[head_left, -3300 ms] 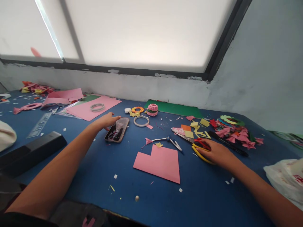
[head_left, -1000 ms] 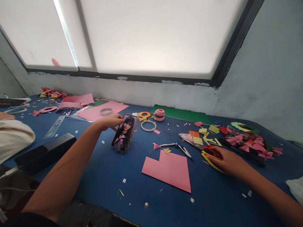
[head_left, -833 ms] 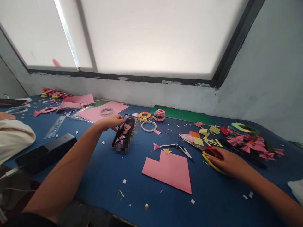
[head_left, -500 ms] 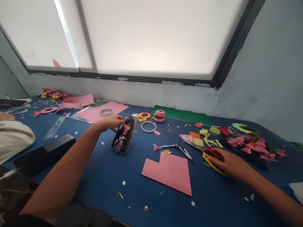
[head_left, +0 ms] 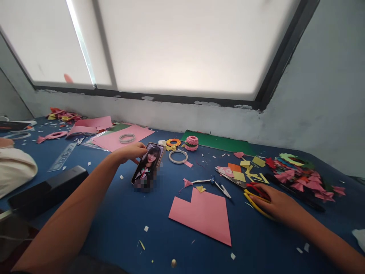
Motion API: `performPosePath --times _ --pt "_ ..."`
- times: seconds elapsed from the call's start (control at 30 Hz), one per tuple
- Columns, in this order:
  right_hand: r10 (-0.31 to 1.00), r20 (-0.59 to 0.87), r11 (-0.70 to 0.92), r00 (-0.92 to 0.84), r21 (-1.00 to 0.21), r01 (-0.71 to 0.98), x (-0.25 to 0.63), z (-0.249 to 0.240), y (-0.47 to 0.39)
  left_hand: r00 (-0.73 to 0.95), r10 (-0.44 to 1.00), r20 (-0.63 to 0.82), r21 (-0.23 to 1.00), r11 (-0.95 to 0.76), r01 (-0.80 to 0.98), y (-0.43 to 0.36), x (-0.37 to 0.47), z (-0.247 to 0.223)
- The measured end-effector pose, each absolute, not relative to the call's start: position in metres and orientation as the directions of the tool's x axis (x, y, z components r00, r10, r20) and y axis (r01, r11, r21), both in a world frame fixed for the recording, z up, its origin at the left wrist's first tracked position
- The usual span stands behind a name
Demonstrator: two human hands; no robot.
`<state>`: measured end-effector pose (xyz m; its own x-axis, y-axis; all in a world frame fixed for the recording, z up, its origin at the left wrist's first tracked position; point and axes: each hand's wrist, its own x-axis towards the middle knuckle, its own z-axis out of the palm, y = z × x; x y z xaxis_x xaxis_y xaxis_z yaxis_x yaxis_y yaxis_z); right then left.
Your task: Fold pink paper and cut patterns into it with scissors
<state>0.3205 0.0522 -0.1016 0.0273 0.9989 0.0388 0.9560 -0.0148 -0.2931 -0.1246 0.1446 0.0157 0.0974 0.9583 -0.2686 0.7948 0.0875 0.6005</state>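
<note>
My left hand (head_left: 131, 152) grips a smartphone (head_left: 148, 165) by its upper left edge, tilted up with its lit screen facing me. On the right, my right hand (head_left: 269, 199) is closed around the red and yellow handles of a pair of scissors (head_left: 239, 183); the blades point left over small paper pieces. Between the hands lies a pink paper sheet (head_left: 203, 215) with a notched upper left corner. A drawing compass (head_left: 215, 182) rests just behind it, beside a yellow paper scrap (head_left: 200, 188). A roll of tape (head_left: 178, 156) lies right of the phone.
A pile of cut paper pieces (head_left: 303, 179) sits at the right. Pink paper rings (head_left: 191, 142) stand near a green sheet (head_left: 216, 141) by the wall. At left are a black box-shaped object (head_left: 48, 190), a clear ruler (head_left: 62, 156) and a person's pale sleeve (head_left: 17, 171).
The phone and my left hand have shifted slightly left and down in the view, much as the table things have. My right hand keeps its hold on the scissors.
</note>
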Motion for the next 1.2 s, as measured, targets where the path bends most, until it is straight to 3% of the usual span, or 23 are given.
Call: performPosePath --times 0.57,0.67,0.83,1.2 --pt "0.999 0.044 -0.003 0.019 -0.334 0.942 0.313 -0.094 0.05 -0.049 0.958 -0.283 0.503 0.192 0.842 0.17 -0.127 -0.017" --pt "0.999 0.018 -0.022 0.03 -0.329 0.944 0.31 -0.09 0.049 -0.06 0.964 -0.258 0.4 0.163 0.902 0.159 -0.115 -0.013" --pt "0.999 -0.002 -0.04 0.041 -0.318 0.947 0.305 -0.084 0.047 -0.075 0.993 -0.092 0.092 0.083 0.992 0.142 -0.089 -0.018" --pt "0.999 0.032 -0.012 0.024 -0.325 0.946 0.303 -0.082 0.046 -0.078 0.996 -0.041 0.071 0.081 0.994 0.14 -0.082 -0.019"
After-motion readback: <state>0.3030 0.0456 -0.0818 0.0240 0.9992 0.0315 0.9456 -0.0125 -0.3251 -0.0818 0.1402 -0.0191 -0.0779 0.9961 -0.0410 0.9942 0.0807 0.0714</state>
